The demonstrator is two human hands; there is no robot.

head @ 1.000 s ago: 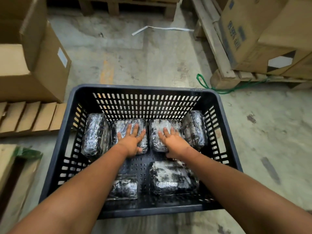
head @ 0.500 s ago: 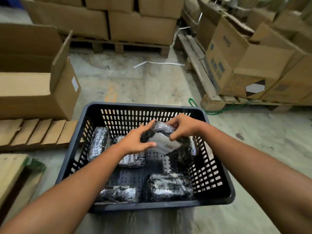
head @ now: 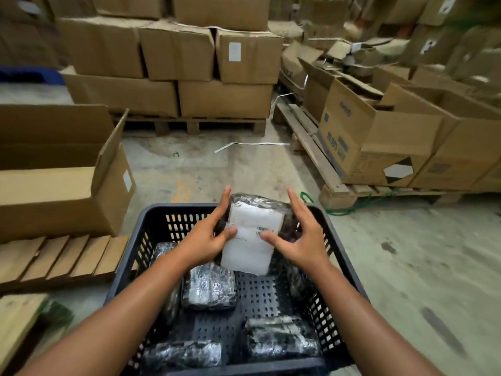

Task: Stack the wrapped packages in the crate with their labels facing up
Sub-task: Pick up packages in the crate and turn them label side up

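Note:
Above the black slotted crate (head: 141, 240) I hold one wrapped package (head: 252, 234) upright between both hands, its white label facing me. My left hand (head: 206, 237) grips its left side with the thumb on the label. My right hand (head: 301, 240) holds the right side, fingers spread, thumb on the label. On the crate floor lie several dark film-wrapped packages: one in the middle (head: 208, 289), one at the front right (head: 279, 337), one at the front left (head: 184, 354), and one against the left wall (head: 162, 253). Another on the right is mostly hidden by my right arm.
An open cardboard box (head: 67, 185) stands left of the crate on wooden slats (head: 59, 256). Stacked cartons on a pallet (head: 189, 77) fill the back. More boxes sit on a pallet (head: 379, 153) at the right, with a green cord (head: 339, 210) by it. Concrete floor surrounds the crate.
Both hands went from lying flat on packages in the crate to lifting one package out and turning it, so its white label now faces up toward me. The camera tilted upward.

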